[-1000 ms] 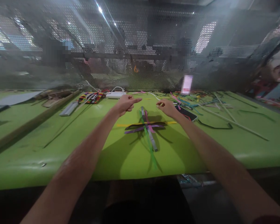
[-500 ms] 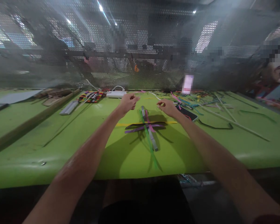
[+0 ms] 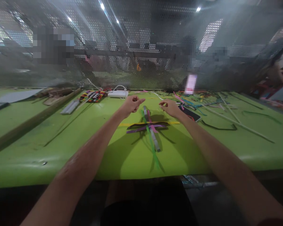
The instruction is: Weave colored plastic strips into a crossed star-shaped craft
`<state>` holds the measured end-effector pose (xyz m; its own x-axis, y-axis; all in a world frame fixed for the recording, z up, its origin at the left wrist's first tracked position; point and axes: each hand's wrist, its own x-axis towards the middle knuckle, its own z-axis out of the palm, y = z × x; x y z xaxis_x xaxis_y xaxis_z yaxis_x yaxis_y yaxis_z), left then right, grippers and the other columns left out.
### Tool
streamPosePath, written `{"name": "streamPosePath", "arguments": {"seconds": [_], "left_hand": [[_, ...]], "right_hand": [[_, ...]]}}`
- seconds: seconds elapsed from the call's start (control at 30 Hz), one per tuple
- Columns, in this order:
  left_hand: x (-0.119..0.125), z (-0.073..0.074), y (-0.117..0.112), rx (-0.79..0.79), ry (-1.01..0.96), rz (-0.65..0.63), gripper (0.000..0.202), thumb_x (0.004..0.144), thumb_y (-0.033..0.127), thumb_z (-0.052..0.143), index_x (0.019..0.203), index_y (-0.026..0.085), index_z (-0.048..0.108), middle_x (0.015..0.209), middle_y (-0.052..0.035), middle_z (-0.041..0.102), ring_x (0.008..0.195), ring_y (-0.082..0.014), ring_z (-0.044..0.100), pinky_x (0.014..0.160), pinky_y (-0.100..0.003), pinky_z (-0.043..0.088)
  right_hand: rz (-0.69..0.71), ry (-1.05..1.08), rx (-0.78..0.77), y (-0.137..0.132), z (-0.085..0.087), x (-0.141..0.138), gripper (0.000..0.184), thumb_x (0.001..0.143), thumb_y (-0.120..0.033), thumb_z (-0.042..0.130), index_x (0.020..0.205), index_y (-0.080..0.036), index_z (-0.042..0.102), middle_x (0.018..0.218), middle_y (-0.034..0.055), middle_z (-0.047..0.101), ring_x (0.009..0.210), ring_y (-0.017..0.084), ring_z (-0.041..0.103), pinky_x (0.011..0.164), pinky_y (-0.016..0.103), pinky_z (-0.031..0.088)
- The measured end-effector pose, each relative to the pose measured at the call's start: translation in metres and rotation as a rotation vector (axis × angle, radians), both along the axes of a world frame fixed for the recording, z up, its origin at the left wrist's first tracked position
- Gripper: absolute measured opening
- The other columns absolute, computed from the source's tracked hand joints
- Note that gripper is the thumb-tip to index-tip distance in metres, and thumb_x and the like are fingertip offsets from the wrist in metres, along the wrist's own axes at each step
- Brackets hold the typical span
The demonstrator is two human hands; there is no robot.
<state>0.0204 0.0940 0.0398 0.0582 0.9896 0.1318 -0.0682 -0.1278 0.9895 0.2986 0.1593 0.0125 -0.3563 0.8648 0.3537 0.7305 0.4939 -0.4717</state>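
Note:
Crossed strips lie woven loosely at the table's middle: a green strip (image 3: 153, 147), a grey strip (image 3: 155, 141), a purple strip (image 3: 135, 130), a black strip (image 3: 135, 126), a pink strip (image 3: 149, 116) and a yellow strip (image 3: 172, 122). Above their far left side hovers my left hand (image 3: 131, 105), one digit stretched toward the right and the other fingers curled, holding nothing visible. My right hand (image 3: 169, 107) is across from it, fingers bent and slightly apart, with nothing seen in them. Neither hand touches the strips.
A phone (image 3: 190, 113) lies by my right wrist. Loose strips (image 3: 202, 100) are scattered at the back right. On the left are a long wooden pole (image 3: 35, 121), a colourful woven piece (image 3: 91, 96) and a white power strip (image 3: 118, 94). A perforated panel (image 3: 146, 75) stands behind the table.
My left hand has shifted slightly right and one digit has stretched out from the closed fingers. My right hand stays almost still; the strips lie as before.

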Motion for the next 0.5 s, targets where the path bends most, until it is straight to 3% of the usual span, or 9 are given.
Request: {"name": "streamPosePath", "arguments": {"seconds": [0.17,0.27,0.5], "left_hand": [[0.0,0.009,-0.003,-0.049,-0.067,0.016,0.066,0.106,0.048,0.082,0.07,0.026,0.031,0.056,0.0115,0.026,0.04,-0.003,0.02,0.039,-0.018,0.011],[0.001,0.015,-0.005,-0.091,-0.108,0.02,0.071,0.108,0.058,0.078,0.07,0.028,0.026,0.056,0.0115,0.021,0.039,-0.004,0.017,0.038,-0.019,0.009],[0.006,0.022,-0.007,-0.042,-0.177,0.042,0.073,0.109,0.066,0.073,0.07,0.027,0.026,0.054,0.0118,0.021,0.039,-0.0037,0.018,0.038,-0.018,0.011]], "right_hand": [[-0.013,0.003,-0.047,-0.001,-0.001,-0.002,0.013,0.1,-0.015,0.072,0.107,-0.015,0.083,0.108,0.0142,0.084,0.084,0.023,0.07,0.085,0.034,0.055],[-0.003,-0.002,-0.053,-0.001,-0.002,-0.003,0.014,0.101,-0.014,0.071,0.109,-0.012,0.082,0.113,0.0155,0.084,0.081,0.02,0.068,0.084,0.033,0.053],[-0.002,-0.011,-0.056,0.0,-0.002,-0.003,0.015,0.099,-0.011,0.072,0.109,-0.011,0.082,0.111,0.0154,0.085,0.082,0.019,0.068,0.082,0.031,0.052]]}}
